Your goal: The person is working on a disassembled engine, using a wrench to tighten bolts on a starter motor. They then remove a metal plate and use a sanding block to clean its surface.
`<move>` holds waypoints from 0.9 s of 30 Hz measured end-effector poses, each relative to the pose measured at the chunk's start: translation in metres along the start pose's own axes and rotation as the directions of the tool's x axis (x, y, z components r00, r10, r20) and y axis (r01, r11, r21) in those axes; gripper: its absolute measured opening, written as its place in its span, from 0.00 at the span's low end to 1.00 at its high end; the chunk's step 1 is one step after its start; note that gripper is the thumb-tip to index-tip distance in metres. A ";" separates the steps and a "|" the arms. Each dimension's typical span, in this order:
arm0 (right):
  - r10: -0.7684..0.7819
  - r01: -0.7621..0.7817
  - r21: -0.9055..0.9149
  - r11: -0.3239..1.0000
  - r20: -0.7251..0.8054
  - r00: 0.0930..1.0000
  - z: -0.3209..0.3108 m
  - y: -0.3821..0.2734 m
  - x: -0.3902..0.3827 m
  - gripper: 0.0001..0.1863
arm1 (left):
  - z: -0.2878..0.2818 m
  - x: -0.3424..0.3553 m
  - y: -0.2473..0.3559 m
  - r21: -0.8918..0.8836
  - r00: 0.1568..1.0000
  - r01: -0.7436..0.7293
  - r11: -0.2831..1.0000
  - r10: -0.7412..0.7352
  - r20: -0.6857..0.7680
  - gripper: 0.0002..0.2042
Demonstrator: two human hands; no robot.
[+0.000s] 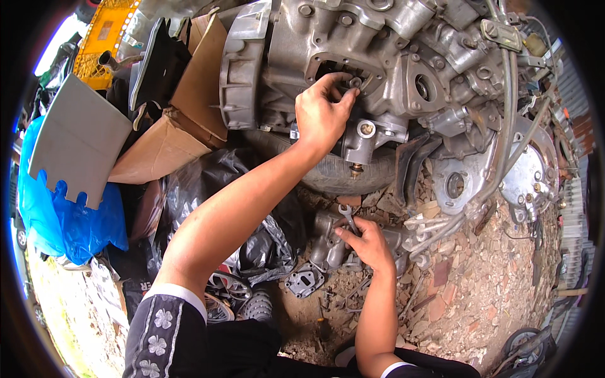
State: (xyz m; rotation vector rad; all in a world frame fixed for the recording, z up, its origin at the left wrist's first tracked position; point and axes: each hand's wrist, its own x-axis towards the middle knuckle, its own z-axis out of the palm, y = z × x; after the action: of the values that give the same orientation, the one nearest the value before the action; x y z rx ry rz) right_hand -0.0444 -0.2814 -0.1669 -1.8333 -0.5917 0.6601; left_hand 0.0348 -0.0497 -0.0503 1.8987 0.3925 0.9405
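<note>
Metal casing [290, 41] fills the top middle of the view, a grey, many-bolted housing sitting just above a worn tyre [372, 177], with a dark opening [326, 67] in its near face. The left hand [322, 110] reaches up to the lower rim of that opening, its thumb and forefinger pinching a small round metal piece [355, 82]; the other fingers curl toward the gap, and their tips are hard to make out. Lower down, well apart from it, the right hand [368, 244] grips an open-ended wrench [346, 211] between thumb and fingers, the wrench head pointing up and slightly left. Behind that hand lie more grey castings [324, 242], and a flat metal plate with holes [305, 281] rests on the rubble-strewn ground [466, 296] to the left. A light metal fitting [360, 148] with a brass-coloured tip hangs below the casing, in front of the tyre. On the left side stand an open cardboard box [161, 148], a pale grey panel [82, 132] with a notched edge, a blue plastic bag [82, 223] and a yellow crate [104, 38]; crumpled black plastic [208, 183] lies beside the left forearm.
</note>
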 end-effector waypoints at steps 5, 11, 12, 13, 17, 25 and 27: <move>-0.001 0.004 -0.152 0.988 0.018 1.000 -0.004 -0.015 -0.001 0.22 | -0.004 -0.004 -0.011 0.103 0.962 -0.262 0.960 0.268 -0.051 0.15; 0.031 -0.027 -0.213 0.977 0.016 0.999 -0.006 -0.028 -0.004 0.21 | -0.007 -0.019 0.004 0.248 0.956 -0.289 0.925 0.262 0.134 0.18; 0.027 -0.023 -0.215 0.976 0.015 1.000 -0.006 -0.032 -0.005 0.21 | -0.007 -0.019 0.003 0.255 0.951 -0.309 0.916 0.292 0.103 0.20; 0.021 -0.017 -0.214 0.977 0.016 1.000 -0.005 -0.031 -0.005 0.21 | -0.006 -0.019 0.002 0.263 0.944 -0.329 0.907 0.322 0.072 0.21; -0.006 0.008 -0.207 0.978 0.007 1.000 -0.005 -0.021 -0.005 0.21 | -0.006 -0.015 0.002 0.337 0.962 -0.273 0.901 0.256 0.096 0.24; -0.038 0.037 -0.199 0.979 -0.002 0.999 -0.007 -0.019 -0.006 0.20 | -0.003 0.005 0.024 0.463 0.979 -0.035 0.886 -0.063 0.193 0.20; -0.051 0.051 -0.166 0.985 0.002 0.999 -0.005 -0.020 -0.006 0.20 | 0.003 0.007 0.015 0.379 0.988 -0.078 0.922 0.020 0.156 0.19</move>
State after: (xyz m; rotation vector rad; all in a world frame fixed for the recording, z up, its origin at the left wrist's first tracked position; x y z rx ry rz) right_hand -0.0472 -0.2819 -0.1460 -1.9663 -0.7078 0.5895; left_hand 0.0400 -0.0543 -0.0349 2.3306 0.4674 0.7864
